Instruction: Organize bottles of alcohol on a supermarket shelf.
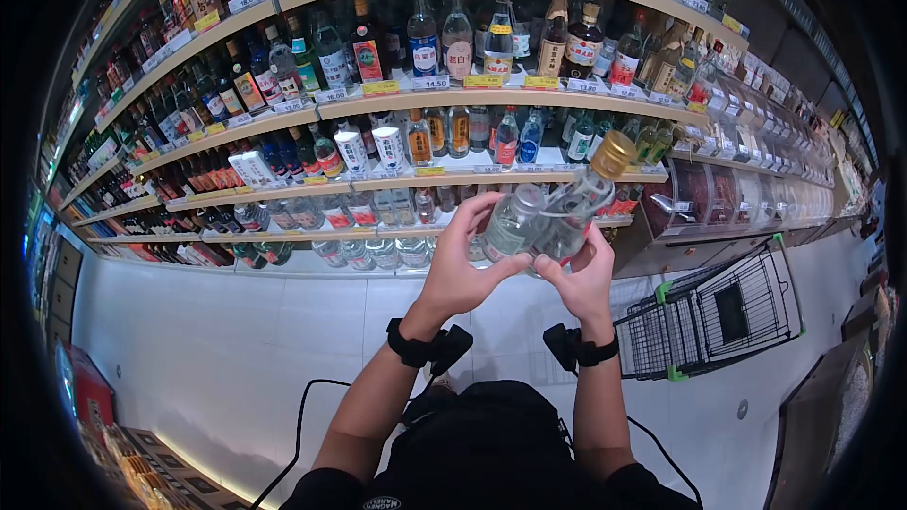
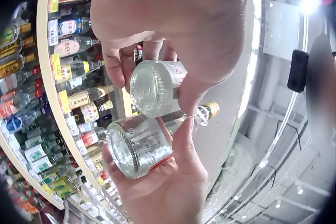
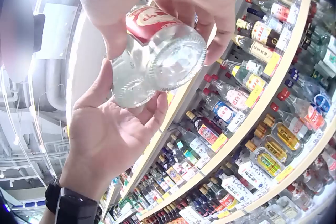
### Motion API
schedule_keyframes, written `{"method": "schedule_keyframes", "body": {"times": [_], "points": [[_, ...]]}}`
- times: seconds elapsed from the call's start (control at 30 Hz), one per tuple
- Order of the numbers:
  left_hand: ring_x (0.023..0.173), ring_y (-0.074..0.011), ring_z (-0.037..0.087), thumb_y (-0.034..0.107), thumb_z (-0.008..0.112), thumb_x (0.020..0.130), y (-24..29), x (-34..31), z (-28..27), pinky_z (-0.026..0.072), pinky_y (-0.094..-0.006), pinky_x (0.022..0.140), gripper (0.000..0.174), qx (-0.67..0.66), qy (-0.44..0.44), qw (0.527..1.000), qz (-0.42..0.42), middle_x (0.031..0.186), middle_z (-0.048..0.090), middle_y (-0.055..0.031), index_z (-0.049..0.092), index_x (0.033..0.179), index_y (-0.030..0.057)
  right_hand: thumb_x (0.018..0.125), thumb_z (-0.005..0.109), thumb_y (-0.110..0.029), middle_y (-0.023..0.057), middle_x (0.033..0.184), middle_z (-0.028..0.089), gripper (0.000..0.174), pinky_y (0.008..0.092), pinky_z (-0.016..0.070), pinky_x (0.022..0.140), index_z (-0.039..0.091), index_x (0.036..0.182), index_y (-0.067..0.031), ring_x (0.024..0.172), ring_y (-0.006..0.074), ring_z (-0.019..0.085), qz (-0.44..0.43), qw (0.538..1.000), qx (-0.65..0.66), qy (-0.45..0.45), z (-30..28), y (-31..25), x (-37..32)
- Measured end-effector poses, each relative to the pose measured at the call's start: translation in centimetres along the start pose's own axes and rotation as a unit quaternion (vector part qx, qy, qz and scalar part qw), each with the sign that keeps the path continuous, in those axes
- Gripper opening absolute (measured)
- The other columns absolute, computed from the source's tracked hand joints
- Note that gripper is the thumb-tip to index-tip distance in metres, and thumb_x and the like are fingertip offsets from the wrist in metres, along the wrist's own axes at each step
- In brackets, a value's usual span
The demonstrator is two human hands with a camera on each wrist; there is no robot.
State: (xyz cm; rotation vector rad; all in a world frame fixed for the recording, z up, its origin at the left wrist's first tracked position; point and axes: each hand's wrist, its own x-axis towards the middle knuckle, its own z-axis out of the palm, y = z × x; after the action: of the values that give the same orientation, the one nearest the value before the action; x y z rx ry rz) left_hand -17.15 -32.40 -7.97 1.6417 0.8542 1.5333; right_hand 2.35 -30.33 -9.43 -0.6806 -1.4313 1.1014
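- White price tags (image 1: 244, 0) line the shelf edges on the left and centre; 18.00, 16.00 and 14.50 can be read, and 14.50 shows again in both wrist views.
- A black shirt (image 1: 482, 449) carries an oval badge (image 1: 383, 502) at its lower left, seen only from the head; its small letters are not fully legible.
- The clear bottle (image 1: 458, 36) on the middle shelf has a pale pink label with the characters 老白.
- The left hand (image 1: 463, 260) has its fingers and thumb clamped round the left bottle (image 1: 513, 227), held up in front of the shelves. The left wrist view gives its ridged base and a label edge with reddish characters, too oblique to read.
- The right bottle (image 1: 565, 231) is just beside it, tilted, its gold cap (image 1: 612, 156) plain from the head. The right wrist view alone shows the broad red label (image 3: 149, 22) with cream lettering; the left wrist view shows fine print, too blurred to read.
- The right hand (image 1: 584, 274) is wrapped round that bottle, thumb near the other thumb.
- A wire trolley (image 1: 652, 331) with green corners stands on the floor at right, clear only from the head.
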Motion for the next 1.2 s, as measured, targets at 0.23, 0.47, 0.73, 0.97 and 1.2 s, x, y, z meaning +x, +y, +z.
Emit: {"method": "schedule_keyframes", "body": {"times": [0.23, 0.47, 0.73, 0.97, 1.2], "points": [[0.116, -0.0148, 0.061, 0.009, 0.066, 0.099, -0.5, -2.4, 1.3, 0.0500, -0.0297, 0.098, 0.056, -0.191, -0.023, 0.970, -0.149, 0.129, 0.063, -0.0114, 0.041, 0.146, -0.0065, 0.091, 0.077, -0.016, 0.0067, 0.107, 0.067, 0.045, 0.0258, 0.0542, 0.077, 0.054, 0.126, 0.0010, 0.090, 0.0095, 0.065, 0.051, 0.998, 0.039, 0.028, 0.2, -0.1, -2.1], [0.122, -0.0137, 0.057, 0.009, 0.055, 0.103, 0.2, -3.6, 2.5, 0.0456, -0.0287, 0.102, 0.059, -0.129, 0.038, 0.979, -0.154, 0.140, 0.056, -0.0124, 0.031, 0.156, 0.0048, 0.087, 0.082, -0.021, 0.0082, 0.104, 0.064, 0.061, 0.0261, 0.0541, 0.073, 0.043, 0.128, -0.0004, 0.087, 0.0112, 0.064, 0.045, 0.997, 0.003, 0.056, 0.8, -0.1, -3.3], [0.125, -0.0194, 0.051, 0.021, 0.059, 0.102, -0.7, -4.9, 0.7, 0.0415, -0.0329, 0.106, 0.059, -0.136, 0.056, 0.974, -0.174, 0.137, 0.050, -0.0099, 0.031, 0.152, 0.0094, 0.086, 0.078, -0.013, 0.0112, 0.121, 0.060, 0.085, 0.0304, 0.0528, 0.089, 0.027, 0.152, 0.0032, 0.106, 0.0153, 0.062, 0.084, 0.988, 0.118, -0.050, 2.7, -0.7, -5.0], [0.127, -0.0224, 0.054, 0.030, 0.061, 0.103, -1.0, -6.6, -2.3, 0.0491, -0.0386, 0.104, 0.065, -0.255, 0.060, 0.939, -0.220, 0.143, 0.046, -0.0134, 0.027, 0.154, 0.0108, 0.078, 0.084, -0.025, 0.0184, 0.125, 0.055, 0.094, 0.0387, 0.0520, 0.094, 0.035, 0.151, 0.0079, 0.111, 0.0265, 0.063, -0.010, 0.973, -0.224, -0.057, 8.4, -1.8, -4.9], [0.117, -0.0323, 0.063, 0.039, 0.046, 0.103, -2.0, -8.0, -8.0, 0.0535, -0.0513, 0.099, 0.056, -0.490, 0.066, 0.838, -0.232, 0.126, 0.062, -0.0164, 0.041, 0.150, 0.0103, 0.084, 0.081, -0.025, 0.0172, 0.115, 0.052, 0.085, 0.0347, 0.0548, 0.080, 0.038, 0.151, 0.0079, 0.099, 0.0252, 0.064, -0.011, 0.958, -0.250, -0.141, 14.2, -3.0, -4.9]]}}
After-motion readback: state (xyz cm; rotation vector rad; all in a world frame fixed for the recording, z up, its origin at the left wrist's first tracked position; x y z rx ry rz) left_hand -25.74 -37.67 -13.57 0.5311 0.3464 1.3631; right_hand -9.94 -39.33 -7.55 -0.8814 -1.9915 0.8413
